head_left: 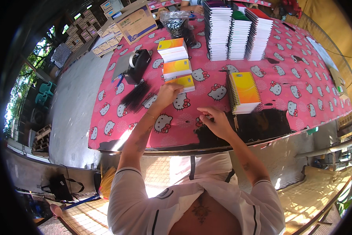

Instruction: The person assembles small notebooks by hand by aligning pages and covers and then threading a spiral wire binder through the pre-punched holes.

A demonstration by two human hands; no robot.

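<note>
Pad point(188, 82) edge at left hand point(168, 95), right hand point(217, 122) apart

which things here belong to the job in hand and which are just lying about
Likely in the job: yellow pads (left hand at the nearest), yellow notebooks, perhaps black wires.

Probably just lying about: broom, black bag, green chairs.

- Workshop, notebook-making type, partly open to daylight.
- Stock: tall stacks of spiral-bound notebooks point(218, 35); piles of yellow-covered booklets point(176, 69).
- Equipment: worktable point(264, 126), torn pink cover; black tape dispenser point(140, 69).
- Storage: many cartons point(82, 30), stacked.
- Floor: bare concrete point(72, 103).
- Left rim, dim: seemingly wooden pallets point(42, 138).
</note>
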